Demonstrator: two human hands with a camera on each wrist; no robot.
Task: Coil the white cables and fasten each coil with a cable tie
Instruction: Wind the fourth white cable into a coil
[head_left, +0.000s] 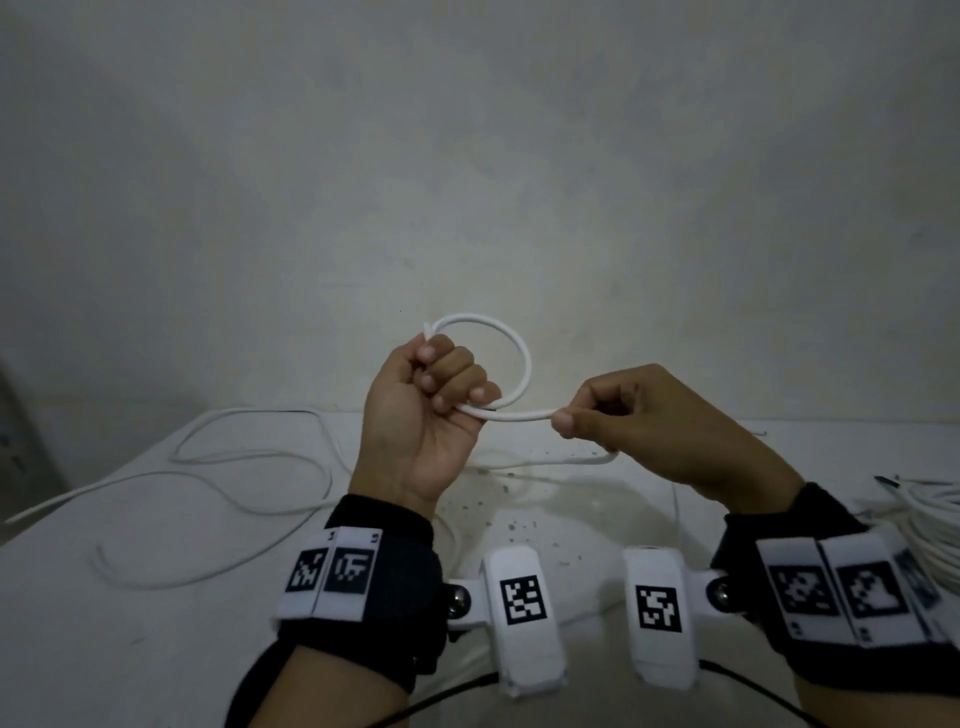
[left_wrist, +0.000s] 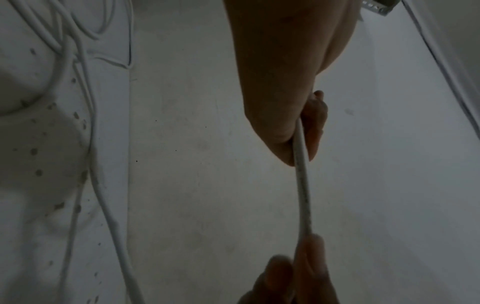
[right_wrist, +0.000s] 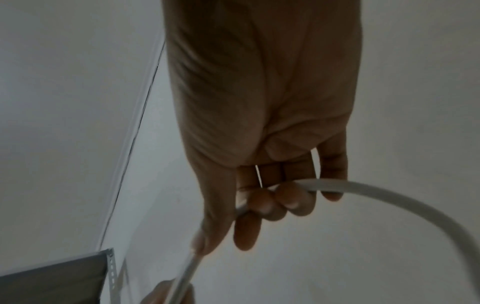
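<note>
Only the first turn of the coil is made so far. The left hand (head_left: 426, 410) grips the white cable (head_left: 522, 353) in a closed fist, the loose end poking out above the thumb and one single loop (head_left: 488, 318) standing up just beyond the knuckles. The right hand (head_left: 639, 415) pinches the same cable between thumb and forefinger just to the right of the left fist, other fingers curled, feeding the next stretch across. From under the right hand the rest of the cable drops to the counter (head_left: 156, 649) and trails away in loose bends (head_left: 249, 488) to the left of the left hand. By my judgement nearly all the winding remains, and no cable tie is fastened or clearly visible. Beyond the right wrist lies one bundle of white cable (head_left: 935, 530), cut off by the frame; how many cables it contains cannot be told.
</note>
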